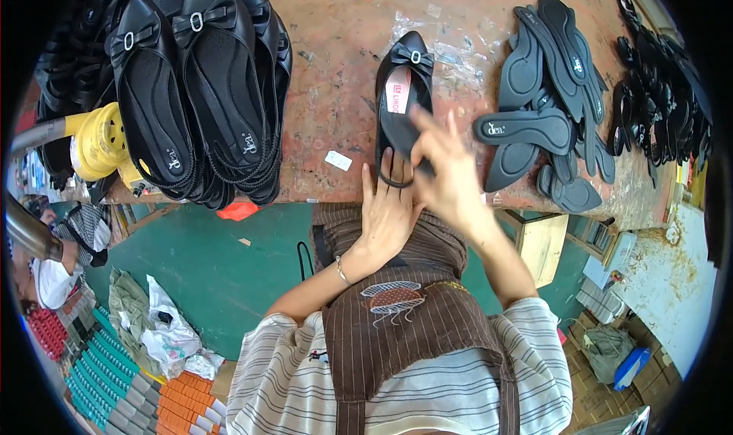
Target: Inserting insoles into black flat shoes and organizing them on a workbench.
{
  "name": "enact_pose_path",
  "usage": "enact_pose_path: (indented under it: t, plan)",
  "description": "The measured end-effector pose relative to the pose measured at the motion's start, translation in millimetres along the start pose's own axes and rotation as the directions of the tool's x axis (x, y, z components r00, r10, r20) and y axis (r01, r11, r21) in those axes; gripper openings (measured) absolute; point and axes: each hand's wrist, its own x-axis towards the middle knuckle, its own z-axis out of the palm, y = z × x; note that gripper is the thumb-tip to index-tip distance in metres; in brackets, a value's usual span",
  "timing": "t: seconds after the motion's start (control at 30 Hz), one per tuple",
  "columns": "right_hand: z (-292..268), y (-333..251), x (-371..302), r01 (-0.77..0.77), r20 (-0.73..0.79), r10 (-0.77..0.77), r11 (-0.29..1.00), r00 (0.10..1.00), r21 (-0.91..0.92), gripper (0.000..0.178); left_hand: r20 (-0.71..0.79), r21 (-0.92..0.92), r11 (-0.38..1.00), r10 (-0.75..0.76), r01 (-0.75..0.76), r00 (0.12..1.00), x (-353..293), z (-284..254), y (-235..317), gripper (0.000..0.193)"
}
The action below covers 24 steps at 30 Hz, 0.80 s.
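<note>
A black pointed flat shoe (384, 91) with a bow and a bright buckle lies on the workbench, toe pointing away from me. Inside its front part is a white piece with pink print (398, 90). My left hand (385, 217) lies at the shoe's heel end, fingers stretched out, some inside the heel opening. A dark insole (397, 133) slants over the rear of the shoe. Its near end runs to my right hand (452, 171), whose thumb and forefinger close around it while other fingers stick up. Motion blurs that hand, so the exact grip is partly hidden.
Finished-looking black shoes (221, 91) stand packed on the left, beside a yellow lamp-like fixture (99, 141). Loose dark insoles (527, 133) are piled on the right, with black shoe straps (657, 91) beyond. A white label (338, 161) lies on the worn workbench (328, 45).
</note>
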Motion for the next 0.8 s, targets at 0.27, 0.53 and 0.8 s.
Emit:
enact_pose_path:
  t: [0.27,0.53,0.8]
  plan:
    - [63,48,51,0.040,-0.173,-0.122,0.909,0.977,-0.415,0.050,0.190,-0.067,0.998,-0.001,0.014,0.982,3,21,-16,0.049]
    - [69,32,37,-0.085,-0.146,0.017,0.876,0.989,-0.475,0.065,0.091,-0.190,0.979,-0.055,0.072,0.994,-6,26,-14,0.049]
    - [69,25,52,-0.095,-0.196,-0.014,0.839,0.980,-0.535,0.056,0.057,-0.208,0.977,-0.031,0.042,0.998,-4,31,-19,0.048]
